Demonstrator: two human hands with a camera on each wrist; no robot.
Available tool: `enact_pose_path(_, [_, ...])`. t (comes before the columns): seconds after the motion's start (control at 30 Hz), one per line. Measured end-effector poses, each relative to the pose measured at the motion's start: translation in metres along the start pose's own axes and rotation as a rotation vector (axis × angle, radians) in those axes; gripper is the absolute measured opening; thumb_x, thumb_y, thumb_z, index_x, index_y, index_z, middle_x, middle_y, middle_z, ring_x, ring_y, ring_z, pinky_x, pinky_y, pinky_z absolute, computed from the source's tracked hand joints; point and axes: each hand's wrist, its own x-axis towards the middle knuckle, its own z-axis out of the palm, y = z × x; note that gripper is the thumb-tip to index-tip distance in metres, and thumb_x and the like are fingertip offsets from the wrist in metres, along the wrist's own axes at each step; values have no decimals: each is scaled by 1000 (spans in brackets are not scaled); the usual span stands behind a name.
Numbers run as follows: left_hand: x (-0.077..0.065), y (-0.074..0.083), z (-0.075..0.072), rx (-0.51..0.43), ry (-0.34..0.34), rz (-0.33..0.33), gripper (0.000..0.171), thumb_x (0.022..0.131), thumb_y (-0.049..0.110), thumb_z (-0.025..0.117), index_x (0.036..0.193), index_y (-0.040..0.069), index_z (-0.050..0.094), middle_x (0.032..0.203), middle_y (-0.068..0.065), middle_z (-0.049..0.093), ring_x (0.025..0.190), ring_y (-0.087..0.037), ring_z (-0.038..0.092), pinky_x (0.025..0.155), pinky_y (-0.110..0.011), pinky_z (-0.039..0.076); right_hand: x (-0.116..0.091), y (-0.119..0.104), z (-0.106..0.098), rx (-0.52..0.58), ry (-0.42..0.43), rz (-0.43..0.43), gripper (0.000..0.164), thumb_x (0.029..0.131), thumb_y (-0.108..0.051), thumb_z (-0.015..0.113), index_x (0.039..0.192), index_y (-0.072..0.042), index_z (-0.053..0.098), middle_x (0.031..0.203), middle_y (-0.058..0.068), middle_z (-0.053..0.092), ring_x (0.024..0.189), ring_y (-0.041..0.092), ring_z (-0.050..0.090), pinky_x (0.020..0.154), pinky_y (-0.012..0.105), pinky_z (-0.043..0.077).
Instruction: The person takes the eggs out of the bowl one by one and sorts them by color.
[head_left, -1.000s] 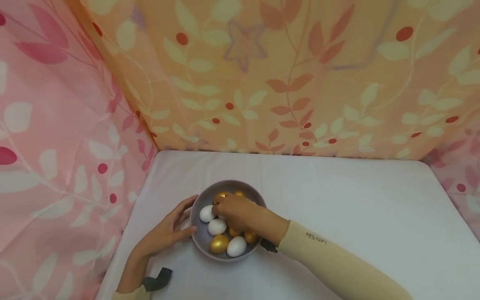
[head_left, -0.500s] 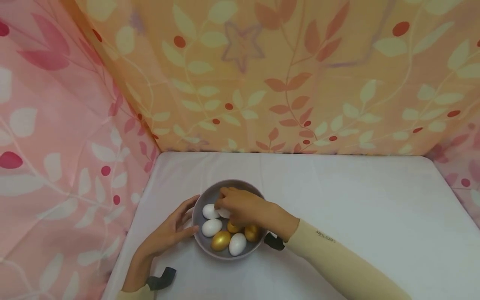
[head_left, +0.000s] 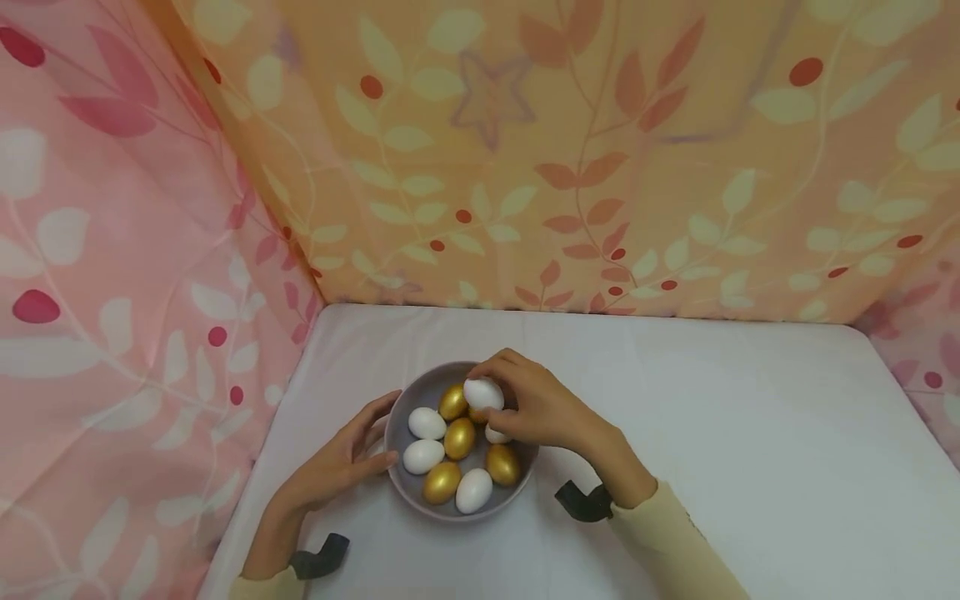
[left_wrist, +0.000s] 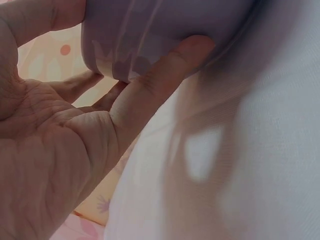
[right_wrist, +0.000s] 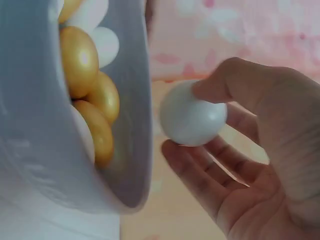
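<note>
- White egg (head_left: 482, 395) is pinched by thumb and fingers of the right hand (head_left: 542, 404), above the grey bowl (head_left: 431, 385).
- Gold eggs (head_left: 459, 438) and other white eggs (head_left: 423, 457) I see lying inside it.
- Left hand (head_left: 333, 462) touches the bowl's outer wall, thumb and fingers spread apart.

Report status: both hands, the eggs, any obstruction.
Right hand pinches a white egg above the bowl. Left hand touches bowl's outer side. Gold eggs and other white eggs inside. No obstruction visible.

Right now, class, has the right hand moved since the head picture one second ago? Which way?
Yes: against the purple star on the backdrop, the right hand, pinching a white egg, has shifted rightward.
</note>
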Motion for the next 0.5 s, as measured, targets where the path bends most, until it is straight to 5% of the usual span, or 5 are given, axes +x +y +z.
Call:
enact_pose_path(0.13, [0,1,0,9,4,-5,78,96,6,64,160,22,22,165,-10,24,150,-53,23,104,-14,42,-9,4,-1,40,120,-12,43,84,-14,76,124,-20,62,118,-5,60,103,10,59,86,38,57])
enact_pose_path(0.5, [-2,0,1,-9,10,-17,80,95,5,65,160,22,22,165,-11,24,150,-53,23,102,-15,44,-31,23,-10,117,266,70,43,85,-9,76,125,-15,61,119,4,62,106,18,63,83,30,60])
